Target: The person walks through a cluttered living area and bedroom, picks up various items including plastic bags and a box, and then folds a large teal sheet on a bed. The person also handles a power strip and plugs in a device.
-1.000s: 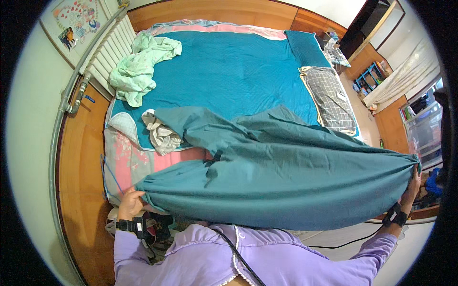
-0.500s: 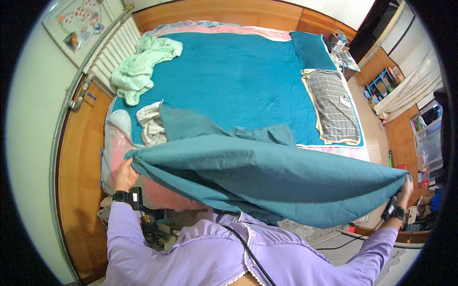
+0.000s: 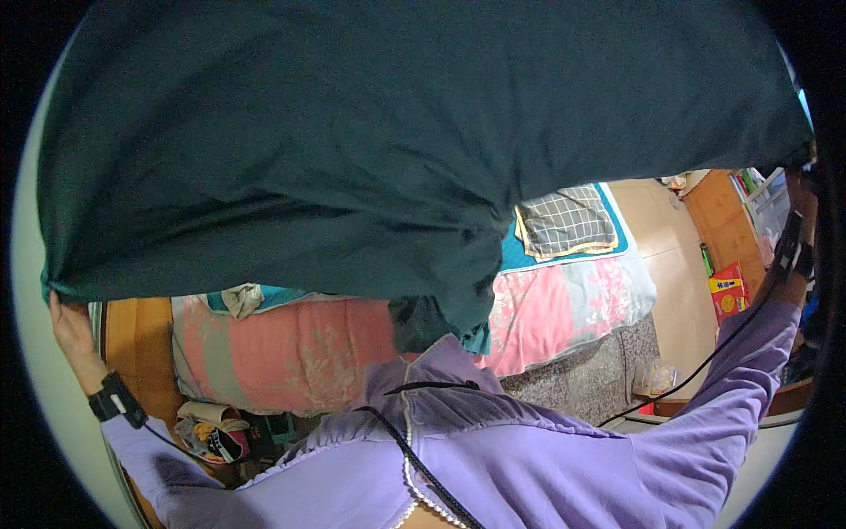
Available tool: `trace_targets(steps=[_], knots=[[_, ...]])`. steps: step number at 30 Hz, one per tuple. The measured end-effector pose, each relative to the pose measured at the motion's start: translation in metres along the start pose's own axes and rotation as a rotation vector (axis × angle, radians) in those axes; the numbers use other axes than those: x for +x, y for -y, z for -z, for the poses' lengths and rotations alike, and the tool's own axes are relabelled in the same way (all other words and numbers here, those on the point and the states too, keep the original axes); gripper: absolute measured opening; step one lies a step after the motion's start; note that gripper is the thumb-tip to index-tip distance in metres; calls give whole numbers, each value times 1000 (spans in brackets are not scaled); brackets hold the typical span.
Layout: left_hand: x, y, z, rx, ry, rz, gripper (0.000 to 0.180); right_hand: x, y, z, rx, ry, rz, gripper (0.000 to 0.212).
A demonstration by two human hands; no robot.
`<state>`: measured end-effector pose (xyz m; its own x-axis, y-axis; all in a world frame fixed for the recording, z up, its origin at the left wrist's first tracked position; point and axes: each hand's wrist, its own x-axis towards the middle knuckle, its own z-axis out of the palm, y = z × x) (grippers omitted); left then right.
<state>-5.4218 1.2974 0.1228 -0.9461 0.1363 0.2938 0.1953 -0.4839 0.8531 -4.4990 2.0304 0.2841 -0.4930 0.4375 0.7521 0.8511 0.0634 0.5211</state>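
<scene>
A large dark green bed sheet [image 3: 352, 150] is stretched out between my raised arms and fills the upper part of the view. At the far left, my left hand [image 3: 74, 337] is closed on one lower corner. My right hand [image 3: 800, 181], dim and partly hidden at the right rim, is closed round the opposite edge. Folds gather near the sheet's middle, and a bunched part hangs down in front of my chest. Most of the bed behind it is hidden. Below the sheet show the bed's pink and grey floral cover [image 3: 326, 353] and a strip of teal mat [image 3: 529, 256].
A folded grey checked cloth [image 3: 568, 222] lies on the bed's right side, and a crumpled pale cloth [image 3: 241, 301] on its left. A bag of items [image 3: 211, 432] sits by the bed's near left corner. A black cable [image 3: 679, 388] runs to my right arm. Shelves stand at the right.
Both hands have risen and spread wider, lifting the sheet from low over the bed's near end to high in front of me. It now covers most of the bed from view.
</scene>
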Motion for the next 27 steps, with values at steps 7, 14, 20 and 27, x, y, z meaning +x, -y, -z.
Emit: trace_targets(steps=[7,14,20,27], knots=[[-45,3,39,495,-273,84,56,-134,-12,-36,1626,235,-1076,54],[-120,95,29,320,162,546,42,-285,91,-65,1254,884,-1004,33],[-162,110,7,314,195,805,38,-278,155,-33,1688,878,-1213,26],[-180,136,6,441,281,999,53,-274,263,-4,1563,1403,-963,41]])
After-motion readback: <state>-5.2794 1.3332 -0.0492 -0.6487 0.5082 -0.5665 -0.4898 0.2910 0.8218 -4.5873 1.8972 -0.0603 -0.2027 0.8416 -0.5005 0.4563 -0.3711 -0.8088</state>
